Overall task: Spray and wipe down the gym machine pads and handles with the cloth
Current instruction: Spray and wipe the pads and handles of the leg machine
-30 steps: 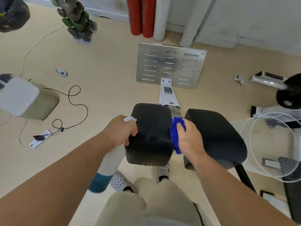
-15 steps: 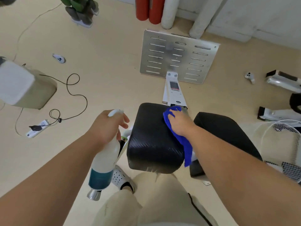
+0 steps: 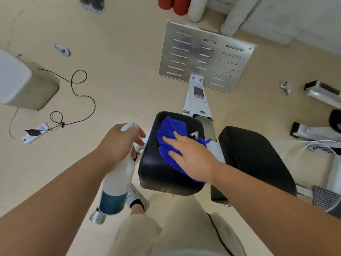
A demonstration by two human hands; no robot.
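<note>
Two black pads of the gym machine lie below me: the left pad (image 3: 158, 174) and the right pad (image 3: 258, 159). A blue cloth (image 3: 170, 132) is spread on top of the left pad. My right hand (image 3: 191, 157) lies flat on the cloth, fingers apart, pressing it against the pad. Just left of that pad, my left hand (image 3: 120, 145) grips a white spray bottle (image 3: 116, 185) with a teal band and a silver base, hanging nozzle up. The machine's white beam (image 3: 197, 100) runs forward to a slotted metal footplate (image 3: 204, 56).
A black cable (image 3: 83, 93) and a white power strip (image 3: 36, 133) lie on the floor at left, beside a grey-white box (image 3: 24, 84). A white wire fan guard (image 3: 321, 174) and barbell parts (image 3: 323, 93) crowd the right. Red and white rolls (image 3: 177, 5) lean at the far wall.
My right hand moved the cloth from the gap between the pads up onto the left pad's top and flattened it there. The camera view shifted closer and further forward.
</note>
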